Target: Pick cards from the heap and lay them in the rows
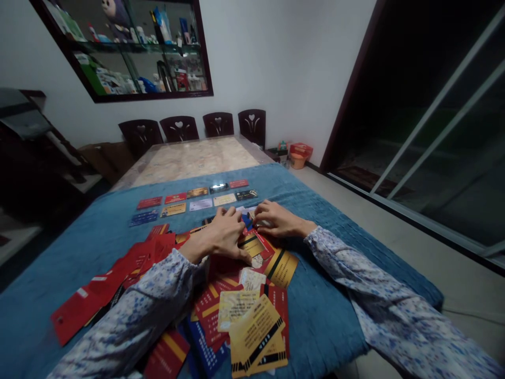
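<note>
Left hand [221, 234]: thumb spread from fingers, over messy cards [257, 334]
Right hand [277, 220]: fingers bent; can't tell if pinching
Card rows [201, 205]: two, on blue cloth [315, 316]

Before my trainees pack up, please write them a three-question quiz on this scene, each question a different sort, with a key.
1. Multiple choice: where do the two rows of coloured rectangular cards lie?
A) on the pale tiled floor
B) on the blue fabric cover
C) on a glass shelf

2. True or false: the bare left hand and the bare right hand are both at the loose, overlapping red, gold and blue cards.

3. Count: how many dark wooden chairs stand at the far end of the marble-patterned tabletop?

Key: 1. B; 2. True; 3. Four.
</note>
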The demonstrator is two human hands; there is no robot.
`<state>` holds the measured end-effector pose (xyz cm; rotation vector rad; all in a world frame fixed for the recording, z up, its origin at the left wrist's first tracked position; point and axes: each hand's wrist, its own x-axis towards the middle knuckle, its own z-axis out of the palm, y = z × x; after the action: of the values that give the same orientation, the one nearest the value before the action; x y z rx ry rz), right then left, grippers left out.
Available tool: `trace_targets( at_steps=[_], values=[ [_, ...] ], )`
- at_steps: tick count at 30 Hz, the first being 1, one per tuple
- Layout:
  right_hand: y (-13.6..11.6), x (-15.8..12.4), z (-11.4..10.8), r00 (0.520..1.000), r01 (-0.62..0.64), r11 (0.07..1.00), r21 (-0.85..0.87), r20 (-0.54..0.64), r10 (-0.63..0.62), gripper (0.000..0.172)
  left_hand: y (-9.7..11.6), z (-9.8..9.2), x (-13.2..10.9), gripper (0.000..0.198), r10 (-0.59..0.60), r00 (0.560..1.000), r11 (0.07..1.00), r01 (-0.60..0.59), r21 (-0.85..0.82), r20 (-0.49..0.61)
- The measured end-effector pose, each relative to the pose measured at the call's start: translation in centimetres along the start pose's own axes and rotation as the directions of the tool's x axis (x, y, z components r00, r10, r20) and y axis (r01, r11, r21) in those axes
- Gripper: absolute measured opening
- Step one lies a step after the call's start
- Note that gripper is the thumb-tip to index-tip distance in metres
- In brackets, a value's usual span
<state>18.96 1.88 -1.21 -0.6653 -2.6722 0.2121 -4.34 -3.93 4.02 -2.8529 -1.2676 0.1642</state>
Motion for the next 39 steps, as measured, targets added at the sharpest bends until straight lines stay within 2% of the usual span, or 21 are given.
trace_targets(
  at_steps=[7, 14, 18, 23, 30, 36, 39],
  values=[
    [-0.9, 0.2, 0.1, 0.999, 0.045, 0.999, 0.005, -0.010, -0.045, 0.022, 1.8, -0.6, -0.8, 0.045, 0.011, 0.999, 0.994, -0.015, 0.113, 0.042],
    [-1.5, 0.0, 0.1, 0.997, 0.065, 0.998, 0.014, -0.039, -0.064, 0.027, 2.0, -0.3, -0.8, 0.043, -0.024, 0.998, 0.990, 0.032, 0.140, -0.058],
    [-1.4, -0.3, -0.1, 0.997, 0.068, 0.997, 0.028, -0.036, -0.067, 0.039, 1.4, 0.1, -0.4, 0.039, -0.071, 0.989, 0.989, 0.087, 0.118, -0.133],
    [-0.8, -0.5, 0.1, 0.994, 0.108, 0.994, -0.004, -0.034, -0.108, 0.056, 0.6, 0.7, -0.1, 0.039, -0.072, 0.981, 0.994, 0.085, 0.068, -0.181],
    [-0.7, -0.5, 0.4, 0.975, 0.201, 0.975, -0.094, -0.071, -0.208, 0.038, -0.3, 1.7, 0.3, 0.033, -0.062, 0.980, 0.998, 0.061, -0.011, -0.187],
    [-0.6, -0.3, 0.9, 0.949, 0.248, 0.960, -0.130, -0.167, -0.268, 0.015, -1.0, 1.7, 0.3, 0.032, -0.047, 0.978, 0.992, 0.022, -0.124, -0.201],
    [-0.2, -0.2, 1.1, 0.944, 0.232, 0.965, -0.125, -0.210, -0.254, 0.015, -1.3, 1.3, 0.2, 0.036, -0.030, 0.976, 0.978, -0.017, -0.210, -0.215]
  ],
)
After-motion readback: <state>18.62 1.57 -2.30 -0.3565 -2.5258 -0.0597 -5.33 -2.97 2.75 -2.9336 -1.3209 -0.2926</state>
